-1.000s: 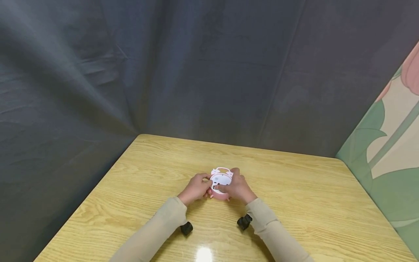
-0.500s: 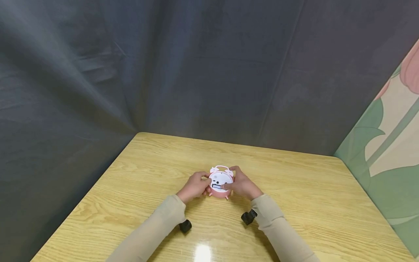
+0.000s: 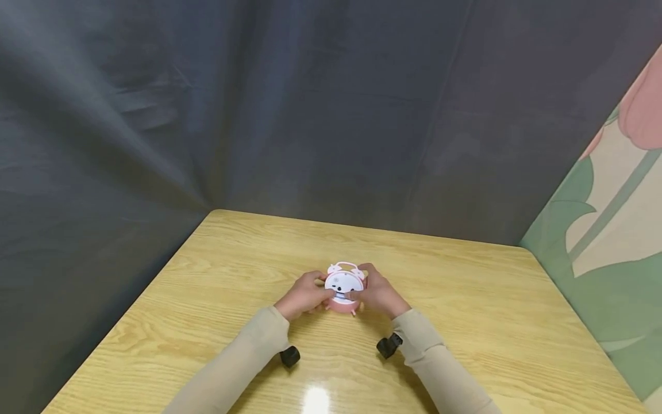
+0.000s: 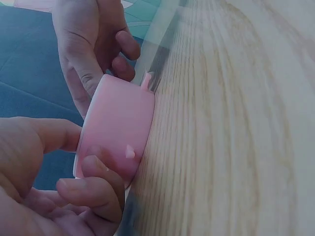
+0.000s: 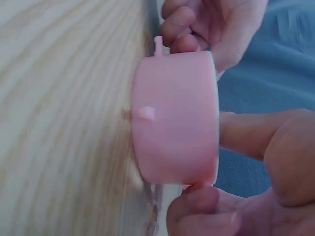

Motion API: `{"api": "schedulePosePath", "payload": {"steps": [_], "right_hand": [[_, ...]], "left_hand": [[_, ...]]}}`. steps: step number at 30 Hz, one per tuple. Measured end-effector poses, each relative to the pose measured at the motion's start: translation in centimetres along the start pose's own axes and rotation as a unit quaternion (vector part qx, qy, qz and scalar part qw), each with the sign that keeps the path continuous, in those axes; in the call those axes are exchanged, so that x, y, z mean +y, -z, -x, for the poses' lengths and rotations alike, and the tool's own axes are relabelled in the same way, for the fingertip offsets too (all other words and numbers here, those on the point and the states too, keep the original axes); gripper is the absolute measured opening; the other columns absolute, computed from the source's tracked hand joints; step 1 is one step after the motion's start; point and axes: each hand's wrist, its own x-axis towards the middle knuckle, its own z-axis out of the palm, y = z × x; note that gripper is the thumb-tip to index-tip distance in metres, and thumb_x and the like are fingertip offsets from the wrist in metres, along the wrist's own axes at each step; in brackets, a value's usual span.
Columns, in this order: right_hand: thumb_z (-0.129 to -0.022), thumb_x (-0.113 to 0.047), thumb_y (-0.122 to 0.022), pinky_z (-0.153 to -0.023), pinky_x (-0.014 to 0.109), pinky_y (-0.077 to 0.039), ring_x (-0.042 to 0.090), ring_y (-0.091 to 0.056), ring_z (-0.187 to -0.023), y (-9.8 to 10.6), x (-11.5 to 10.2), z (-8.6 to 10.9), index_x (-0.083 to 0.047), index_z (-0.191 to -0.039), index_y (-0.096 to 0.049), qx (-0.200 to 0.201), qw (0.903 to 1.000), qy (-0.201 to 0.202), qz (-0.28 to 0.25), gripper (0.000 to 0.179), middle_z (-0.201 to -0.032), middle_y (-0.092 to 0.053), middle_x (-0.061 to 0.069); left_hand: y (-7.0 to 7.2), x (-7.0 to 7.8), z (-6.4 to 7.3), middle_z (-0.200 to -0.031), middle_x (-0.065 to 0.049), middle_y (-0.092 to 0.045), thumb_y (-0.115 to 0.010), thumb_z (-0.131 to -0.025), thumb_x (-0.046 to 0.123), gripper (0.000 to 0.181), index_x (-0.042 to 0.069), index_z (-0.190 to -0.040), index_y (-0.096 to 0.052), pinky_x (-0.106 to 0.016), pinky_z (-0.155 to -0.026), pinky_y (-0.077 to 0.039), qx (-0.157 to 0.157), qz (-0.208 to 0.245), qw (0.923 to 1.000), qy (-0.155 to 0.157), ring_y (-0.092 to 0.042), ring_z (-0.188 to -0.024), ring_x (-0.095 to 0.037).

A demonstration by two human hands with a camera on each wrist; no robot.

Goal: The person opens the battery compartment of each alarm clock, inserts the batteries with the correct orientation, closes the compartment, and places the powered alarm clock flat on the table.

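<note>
A pink twin-bell alarm clock [image 3: 345, 281] lies face down on the wooden table, its white back turned up and its handle pointing away. In the open compartment low on the back sits a battery [image 3: 341, 296], partly covered by both thumbs. My left hand [image 3: 301, 295] holds the clock's left side, fingers curled at the rim and thumb pressing by the battery. On the opposite side my right hand [image 3: 381, 294] grips the rim, its thumb on the battery's right end. Both wrist views show the pink side wall [image 4: 115, 125] and the short feet [image 5: 146, 113].
The wooden table [image 3: 233, 253] stretches around the clock on all sides. A dark curtain [image 3: 331, 115] hangs behind and to the left. At the right stands a flower-patterned panel [image 3: 615, 241]. Black wrist cameras [image 3: 290, 356] hang below the sleeves.
The right thumb has drawn back to the right, uncovering the battery in the compartment. Then the left thumb has moved in from the clock's edge to the battery.
</note>
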Motion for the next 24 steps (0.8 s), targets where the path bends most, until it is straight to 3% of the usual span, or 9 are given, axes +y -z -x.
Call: {"api": "schedulePosePath", "payload": {"steps": [8,12,15,18,24], "right_hand": [[-0.088,-0.017,-0.076,-0.062,0.031,-0.044,0.021,-0.053,-0.074,0.8,0.5,0.0,-0.002,-0.148,-0.036,-0.018,0.9996,0.014,0.018,0.074,-0.093,-0.055,0.012],[-0.093,-0.022,-0.070,-0.057,0.030,-0.044,0.018,-0.054,-0.063,1.3,0.7,0.1,0.000,-0.145,-0.043,0.009,0.9971,0.042,0.063,0.063,-0.084,-0.059,0.010],[-0.097,-0.019,-0.061,-0.054,0.030,-0.043,0.017,-0.054,-0.059,1.9,0.4,0.2,0.001,-0.135,-0.055,0.061,0.9893,0.074,0.110,0.043,-0.078,-0.062,0.008],[-0.093,-0.010,-0.057,-0.053,0.030,-0.041,0.017,-0.052,-0.060,2.5,0.3,0.3,0.000,-0.122,-0.065,0.099,0.9787,0.088,0.157,0.032,-0.077,-0.063,0.007],[-0.082,-0.010,-0.071,-0.060,0.035,-0.046,0.022,-0.057,-0.075,3.2,1.3,0.1,-0.002,-0.108,-0.071,0.080,0.9661,0.072,0.235,0.027,-0.086,-0.064,0.009]], "left_hand": [[0.0,0.0,0.0,-0.064,-0.006,-0.062,-0.062,-0.083,0.004,0.045,-0.001,-0.127,-0.052,-0.019,-0.040,-0.029,0.011,-0.008,0.9999,0.008,-0.041,-0.045,-0.009],[0.0,0.2,0.3,-0.063,-0.006,-0.062,-0.061,-0.085,0.004,0.040,-0.001,-0.124,-0.054,-0.020,-0.039,-0.029,0.023,-0.017,0.9996,0.003,-0.040,-0.044,-0.009],[-0.1,0.5,0.4,-0.063,-0.006,-0.063,-0.060,-0.086,0.004,0.038,-0.002,-0.123,-0.056,-0.019,-0.039,-0.030,0.031,-0.023,0.9993,-0.004,-0.043,-0.045,-0.009],[-0.2,0.7,0.4,-0.063,-0.007,-0.064,-0.059,-0.087,0.004,0.036,-0.004,-0.122,-0.057,-0.018,-0.039,-0.030,0.037,-0.029,0.9989,-0.004,-0.046,-0.046,-0.009],[-0.2,0.7,0.5,-0.063,-0.008,-0.067,-0.060,-0.086,0.005,0.034,-0.005,-0.119,-0.060,-0.018,-0.038,-0.033,0.057,-0.054,0.9969,0.000,-0.051,-0.047,-0.010]]}}
